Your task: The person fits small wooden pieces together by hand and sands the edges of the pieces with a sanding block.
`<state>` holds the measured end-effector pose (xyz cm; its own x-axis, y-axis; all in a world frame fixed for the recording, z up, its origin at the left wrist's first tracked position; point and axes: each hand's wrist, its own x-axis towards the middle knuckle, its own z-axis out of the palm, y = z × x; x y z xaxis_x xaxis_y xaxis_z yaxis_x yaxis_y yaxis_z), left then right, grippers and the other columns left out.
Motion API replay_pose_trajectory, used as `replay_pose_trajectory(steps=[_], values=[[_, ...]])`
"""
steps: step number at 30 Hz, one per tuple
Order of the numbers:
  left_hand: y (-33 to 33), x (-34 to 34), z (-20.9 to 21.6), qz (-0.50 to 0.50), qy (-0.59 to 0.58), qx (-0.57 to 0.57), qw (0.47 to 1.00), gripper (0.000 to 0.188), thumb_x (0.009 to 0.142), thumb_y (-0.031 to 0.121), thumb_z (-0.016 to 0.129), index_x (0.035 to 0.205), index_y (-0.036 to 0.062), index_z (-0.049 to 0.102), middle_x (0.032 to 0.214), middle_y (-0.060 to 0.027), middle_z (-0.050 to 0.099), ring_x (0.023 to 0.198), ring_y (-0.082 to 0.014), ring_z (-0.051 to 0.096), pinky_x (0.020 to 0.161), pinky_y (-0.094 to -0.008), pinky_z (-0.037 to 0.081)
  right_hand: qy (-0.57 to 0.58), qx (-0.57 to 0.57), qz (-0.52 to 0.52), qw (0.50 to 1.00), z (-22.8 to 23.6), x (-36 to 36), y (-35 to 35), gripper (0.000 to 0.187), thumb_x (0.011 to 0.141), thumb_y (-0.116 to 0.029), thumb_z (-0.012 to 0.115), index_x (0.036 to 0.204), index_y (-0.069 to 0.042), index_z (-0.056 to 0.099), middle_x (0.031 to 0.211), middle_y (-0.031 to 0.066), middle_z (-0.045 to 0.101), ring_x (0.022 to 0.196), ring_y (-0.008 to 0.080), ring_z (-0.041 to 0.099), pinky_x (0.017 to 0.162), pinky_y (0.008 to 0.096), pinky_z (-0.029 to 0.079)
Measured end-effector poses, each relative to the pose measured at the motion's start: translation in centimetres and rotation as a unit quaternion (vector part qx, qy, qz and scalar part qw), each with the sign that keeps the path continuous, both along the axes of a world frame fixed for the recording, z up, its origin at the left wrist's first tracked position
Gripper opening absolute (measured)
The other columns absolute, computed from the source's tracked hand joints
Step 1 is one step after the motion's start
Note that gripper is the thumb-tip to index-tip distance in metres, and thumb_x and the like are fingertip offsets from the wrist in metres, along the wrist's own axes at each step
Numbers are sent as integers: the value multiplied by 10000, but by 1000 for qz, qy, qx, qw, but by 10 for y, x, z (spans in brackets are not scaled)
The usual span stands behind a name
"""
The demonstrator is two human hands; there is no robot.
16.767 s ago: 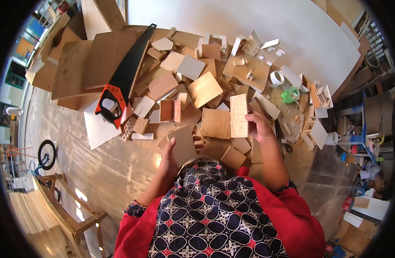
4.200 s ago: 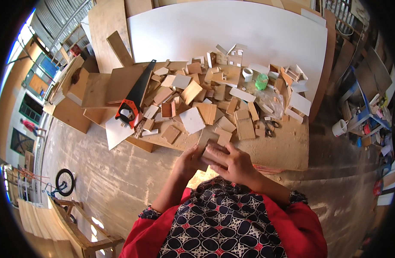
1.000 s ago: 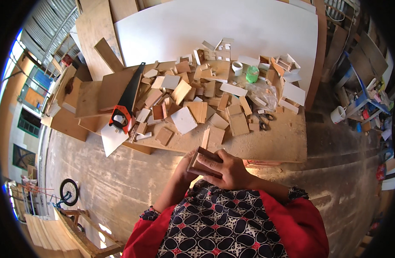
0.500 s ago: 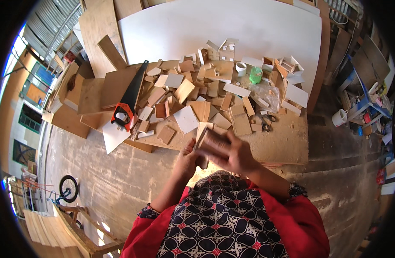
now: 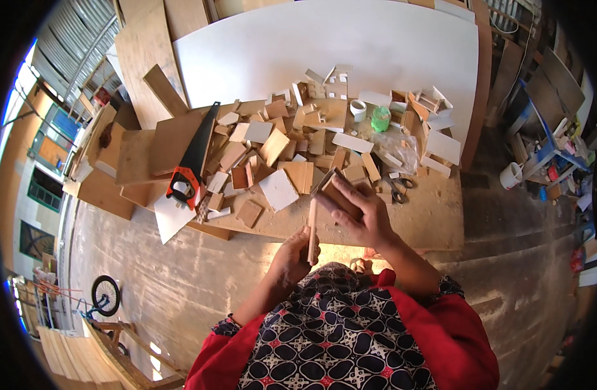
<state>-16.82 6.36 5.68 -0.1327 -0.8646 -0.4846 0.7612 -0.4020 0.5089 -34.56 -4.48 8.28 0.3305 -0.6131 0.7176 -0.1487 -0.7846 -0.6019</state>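
Upright in my left hand (image 5: 291, 257) is a thin, pale strip of wood (image 5: 313, 224), its lower part pinched between thumb and fingers. My right hand (image 5: 371, 220) grips a sanding block (image 5: 329, 200), a wooden block with dark brown sandpaper around it. The block is at the strip's top end, and I cannot tell whether they touch. Both hands are above the near edge of a wooden workbench (image 5: 428, 218). Just beyond them lie a white-faced board piece (image 5: 279, 190) and black-handled scissors (image 5: 400, 190).
Wood offcuts (image 5: 274, 148) cover much of the bench. A handsaw (image 5: 193, 159) with an orange-black handle lies at the left. Farther back are a roll of tape (image 5: 358, 110), a green plastic container (image 5: 380, 119) and small wooden models (image 5: 328, 84). A large white panel (image 5: 324, 39) stands behind.
My right hand has moved the sanding block slightly right and up. The wood strip in my left hand now shows its narrow edge, and my left hand is slightly lower.
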Motion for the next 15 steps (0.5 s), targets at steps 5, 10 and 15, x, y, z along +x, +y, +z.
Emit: replay_pose_trajectory(steps=[5, 10, 15], values=[[-6, 4, -9, 40, 6, 28, 999, 232, 913, 186, 554, 1084, 29, 552, 986, -125, 613, 855, -240, 626, 708, -337, 544, 116, 55, 62, 990, -4, 13, 56, 562, 805, -354, 722, 1314, -162, 581, 951, 198, 619, 770, 334, 641, 672, 401, 549], [-13, 11, -35, -158, 290, -87, 940, 307, 913, 213, 556, 1154, 23, 556, 1055, -147, 626, 908, -278, 651, 745, -363, 570, 110, 38, -40, 992, 0, 10, 29, 526, 812, -404, 702, 1291, -210, 604, 854, 166, 567, 679, 316, 630, 564, 390, 537], [-7, 1, -19, -66, -13, -9, 998, 270, 928, 232, 546, 1113, 35, 563, 949, -112, 636, 778, -238, 649, 660, -324, 554, 218, 68, 118, 967, 14, 1, 61, 559, 790, -379, 735, 1290, -169, 602, 929, 172, 586, 740, 326, 649, 613, 394, 550]])
